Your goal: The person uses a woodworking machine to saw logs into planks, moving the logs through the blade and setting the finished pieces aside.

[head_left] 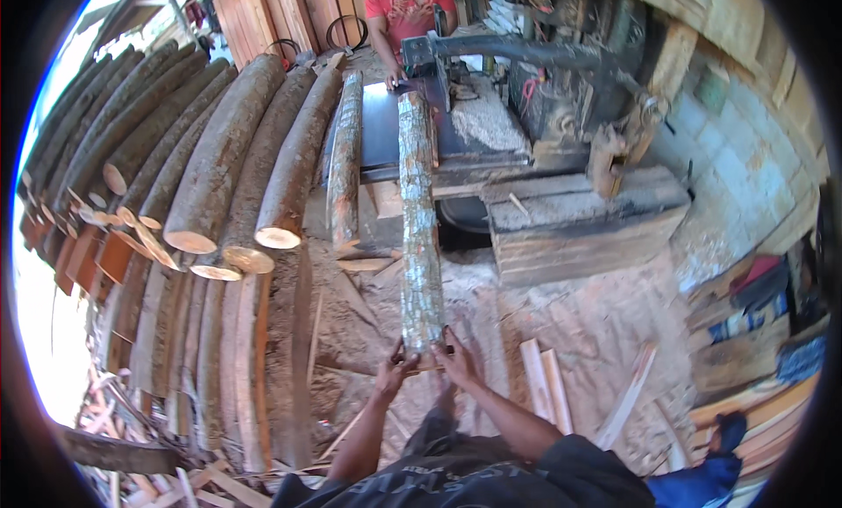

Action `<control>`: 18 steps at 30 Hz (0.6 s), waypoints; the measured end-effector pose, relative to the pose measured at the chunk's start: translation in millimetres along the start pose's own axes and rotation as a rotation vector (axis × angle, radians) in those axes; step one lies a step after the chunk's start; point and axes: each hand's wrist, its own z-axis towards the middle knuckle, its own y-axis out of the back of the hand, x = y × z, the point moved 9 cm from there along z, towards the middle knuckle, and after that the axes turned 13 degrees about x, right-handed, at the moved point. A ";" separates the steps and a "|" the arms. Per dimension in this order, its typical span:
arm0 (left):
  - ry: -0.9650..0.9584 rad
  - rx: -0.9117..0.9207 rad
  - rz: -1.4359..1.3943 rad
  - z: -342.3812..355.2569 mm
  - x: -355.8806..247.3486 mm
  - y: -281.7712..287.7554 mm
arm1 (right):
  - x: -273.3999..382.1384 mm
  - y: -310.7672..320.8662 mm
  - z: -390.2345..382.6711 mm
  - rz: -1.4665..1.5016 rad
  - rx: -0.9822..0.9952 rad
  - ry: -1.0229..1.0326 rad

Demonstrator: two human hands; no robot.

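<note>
A long, bark-covered log with pale grey-green patches stretches away from me, its far part lying on the dark metal table of a sawing machine. Its near end is between my hands: my left hand grips the left side and my right hand the right. The undersides of my fingers are hidden. At the log's far end stands the machine's upright blade guide. Across the table, a person in a red shirt has a hand on the tabletop.
Another log leans against the table's left edge. Stacked logs fill the left side, above cut slabs. A thick timber beam lies right of the held log. Cut strips and sawdust cover the floor; a blue-clothed leg shows lower right.
</note>
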 end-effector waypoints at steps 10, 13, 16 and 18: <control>0.078 -0.131 -0.136 -123.7 49.5 -18.3 | -15.0 -51.3 -116.2 0.064 -0.028 -0.006; 0.000 -0.152 -0.211 -67.6 28.7 0.3 | 26.0 -23.5 -57.1 -0.123 0.012 0.016; -0.026 -0.199 -0.215 37.9 -19.4 33.6 | 77.4 33.0 54.9 -0.213 0.159 -0.048; -0.084 -0.229 -0.202 117.2 -49.2 71.2 | 120.6 79.4 146.5 -0.332 0.029 -0.083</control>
